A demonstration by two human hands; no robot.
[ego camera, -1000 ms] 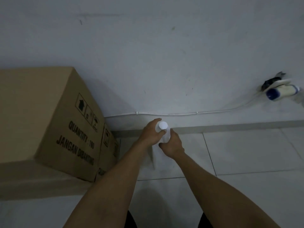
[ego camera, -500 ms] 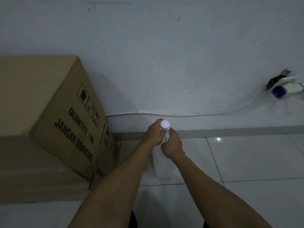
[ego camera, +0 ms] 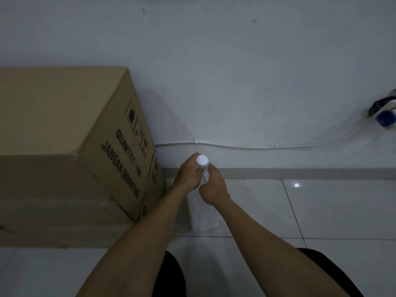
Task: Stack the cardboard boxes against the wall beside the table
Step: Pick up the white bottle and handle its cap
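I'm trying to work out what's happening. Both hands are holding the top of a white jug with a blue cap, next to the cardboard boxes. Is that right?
Almost. The cap is white, not blue, as the head view shows. The rest holds: the left hand and right hand both grip the top of the white jug, which stands on the floor next to the cardboard boxes.

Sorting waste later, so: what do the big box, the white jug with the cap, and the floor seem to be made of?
Top cardboard box: brown corrugated cardboard, matte, with printed black text. White jug: probably translucent plastic, faintly see-through, with an opaque white cap. Floor: glossy tile, likely ceramic, showing grout lines and a light reflection.
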